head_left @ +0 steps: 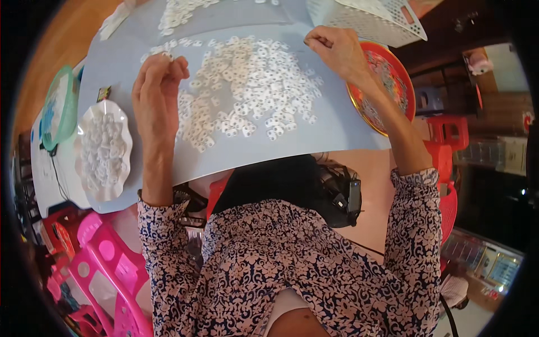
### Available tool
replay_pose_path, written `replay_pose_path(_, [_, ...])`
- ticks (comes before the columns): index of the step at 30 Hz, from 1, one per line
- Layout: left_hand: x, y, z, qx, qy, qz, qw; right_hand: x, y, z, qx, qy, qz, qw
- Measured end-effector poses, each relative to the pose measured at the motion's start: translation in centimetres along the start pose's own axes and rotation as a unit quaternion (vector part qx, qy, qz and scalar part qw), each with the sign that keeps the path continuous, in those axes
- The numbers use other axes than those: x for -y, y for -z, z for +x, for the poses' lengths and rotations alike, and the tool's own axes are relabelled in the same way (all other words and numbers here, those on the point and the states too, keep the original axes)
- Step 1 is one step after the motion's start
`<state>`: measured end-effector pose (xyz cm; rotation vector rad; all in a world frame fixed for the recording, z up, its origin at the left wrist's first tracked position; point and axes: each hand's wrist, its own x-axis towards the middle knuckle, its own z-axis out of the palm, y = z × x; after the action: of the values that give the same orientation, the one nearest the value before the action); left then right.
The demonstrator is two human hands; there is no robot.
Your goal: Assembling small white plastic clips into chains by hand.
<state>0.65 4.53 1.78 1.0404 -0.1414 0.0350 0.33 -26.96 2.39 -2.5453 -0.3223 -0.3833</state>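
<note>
My left hand [154,101] is raised at the left side of a loose pile of small white pieces with dark centres [269,84]. Its fingers are curled, and one small white piece [168,55] shows at the fingertips. To the right of the pile, my right hand [339,51] is closed in a pinch above the table, and whatever sits between its fingertips is too small to make out. Beneath my right forearm stands a round red dish [409,95] holding many small greyish bits. The white pieces spread over the blue-grey tabletop [224,160].
A scalloped white dish [124,121] full of similar white pieces stands left of my left arm, near a green basket [70,106]. A small dark packet [103,94] lies between. At the far right is a perforated white basket [387,25]. Pink chairs [115,264] stand lower left.
</note>
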Motion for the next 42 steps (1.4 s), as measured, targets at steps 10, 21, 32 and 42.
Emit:
replay_pose_path(10, [1.2,-3.4,-2.8,0.327,0.046,0.264,0.906,2.7,-2.0,-1.4,0.138,-0.077,0.131,0.979])
replay_pose_path(21, [3.6,-2.8,-3.5,0.311,0.031,0.305,0.900,-1.3,-0.6,0.3,0.019,-0.105,0.135,0.985])
replay_pose_path(32, [3.1,-2.9,-3.5,0.306,0.072,0.303,0.900,-0.9,-2.1,2.1,0.113,0.109,-0.201,0.967])
replay_pose_path(42, [1.8,-3.6,-3.7,0.233,0.085,0.284,0.926,2.0,-1.3,1.6,0.120,-0.008,-0.021,0.993])
